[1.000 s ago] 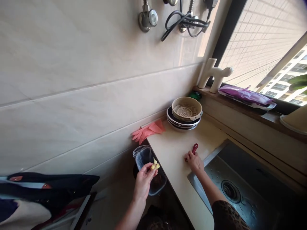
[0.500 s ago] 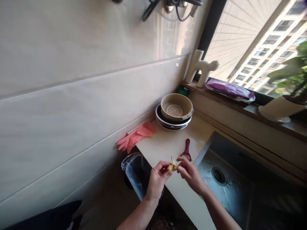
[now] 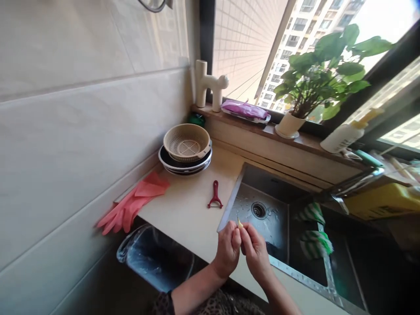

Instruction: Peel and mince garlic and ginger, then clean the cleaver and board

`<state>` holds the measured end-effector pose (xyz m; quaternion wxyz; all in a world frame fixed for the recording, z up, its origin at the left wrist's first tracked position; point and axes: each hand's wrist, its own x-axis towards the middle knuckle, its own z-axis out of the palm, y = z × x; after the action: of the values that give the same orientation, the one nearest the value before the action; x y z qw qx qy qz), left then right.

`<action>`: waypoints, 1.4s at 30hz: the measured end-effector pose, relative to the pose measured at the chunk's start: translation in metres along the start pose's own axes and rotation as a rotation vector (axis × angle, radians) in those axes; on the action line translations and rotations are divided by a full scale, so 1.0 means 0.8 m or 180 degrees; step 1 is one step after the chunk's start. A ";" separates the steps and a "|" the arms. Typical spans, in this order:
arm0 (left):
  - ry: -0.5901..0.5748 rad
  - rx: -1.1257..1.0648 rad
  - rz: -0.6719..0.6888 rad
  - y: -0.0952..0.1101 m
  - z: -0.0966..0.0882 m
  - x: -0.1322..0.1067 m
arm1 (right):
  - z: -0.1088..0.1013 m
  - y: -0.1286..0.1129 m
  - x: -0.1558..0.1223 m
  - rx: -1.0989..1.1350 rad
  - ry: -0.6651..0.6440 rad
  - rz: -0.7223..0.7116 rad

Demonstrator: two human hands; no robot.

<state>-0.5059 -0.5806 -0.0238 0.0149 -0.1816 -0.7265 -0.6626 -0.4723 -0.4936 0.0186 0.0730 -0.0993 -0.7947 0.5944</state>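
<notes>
Small pale-yellow sliver (image 3: pixel 239 224), pointed tip upward, mostly hidden — pinched between left hand (image 3: pixel 228 250), right hand (image 3: pixel 256 253)

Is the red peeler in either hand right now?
No, the red peeler lies on the countertop, apart from the left hand and the right hand, which meet at a small pale yellow piece.

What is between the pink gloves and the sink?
The red peeler lies on the counter between the pink gloves and the sink, in the head view.
</notes>
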 end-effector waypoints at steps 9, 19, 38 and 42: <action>0.0262 -0.0758 -0.0513 0.012 0.115 -0.018 | -0.073 0.032 -0.028 0.0364 0.0720 0.0266; 0.0494 -0.1235 -0.1046 0.017 0.118 -0.007 | -0.087 0.056 -0.018 -0.0379 0.0409 -0.0660; 0.0195 -0.1079 -0.0988 0.018 0.084 0.002 | -0.103 0.047 0.006 -0.1071 -0.0676 -0.1212; -0.0108 -0.0628 -0.0484 0.021 0.078 -0.003 | -0.102 0.043 0.011 -0.0574 -0.0652 -0.0634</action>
<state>-0.4851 -0.5202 -0.0158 -0.0657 -0.1377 -0.6696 -0.7269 -0.4594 -0.4059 0.0083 0.0410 0.0350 -0.8540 0.5175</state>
